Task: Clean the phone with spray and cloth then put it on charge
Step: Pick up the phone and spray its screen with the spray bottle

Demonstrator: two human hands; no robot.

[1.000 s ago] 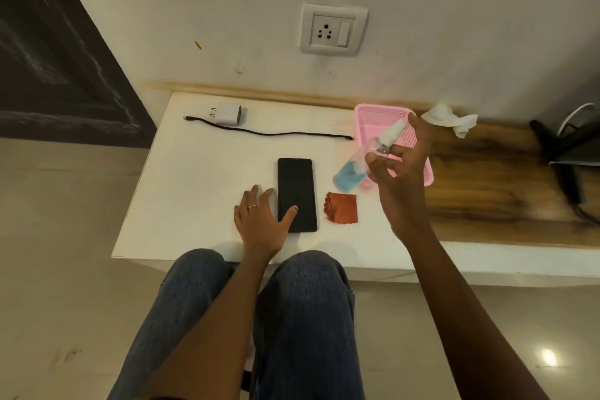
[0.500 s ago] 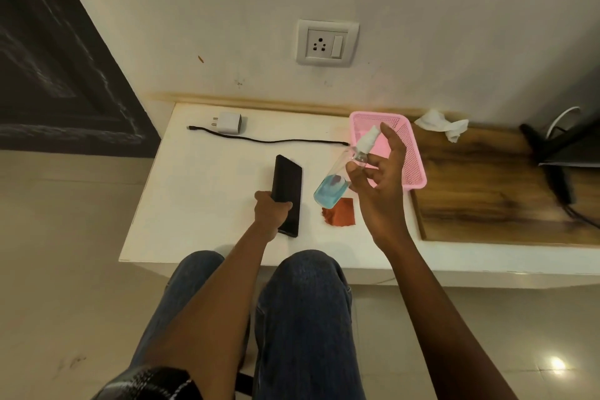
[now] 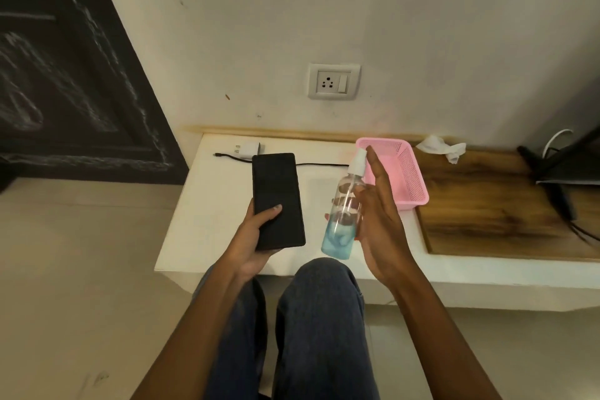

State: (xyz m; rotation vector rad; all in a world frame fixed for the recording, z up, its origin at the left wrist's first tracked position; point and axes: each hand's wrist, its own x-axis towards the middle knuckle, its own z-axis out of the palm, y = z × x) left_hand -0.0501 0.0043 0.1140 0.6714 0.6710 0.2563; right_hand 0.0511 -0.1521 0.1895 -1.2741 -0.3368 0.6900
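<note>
White desk under wall socket. Left hand holds phone above desk, thumb over screen, grip loose. Right hand wraps spray bottle, forefinger at nozzle. Risks: nozzle aimed off-screen wets desk w/ cable & charger; thin hold may drop phone. Cloth not visible.

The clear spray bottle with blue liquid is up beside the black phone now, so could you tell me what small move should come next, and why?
Probably one press on the white nozzle. The left hand holds the flat black phone screen-up above the white table, and the right hand grips the clear spray bottle with blue liquid beside it, index finger raised by the nozzle. The screen looks dry so far.
</note>
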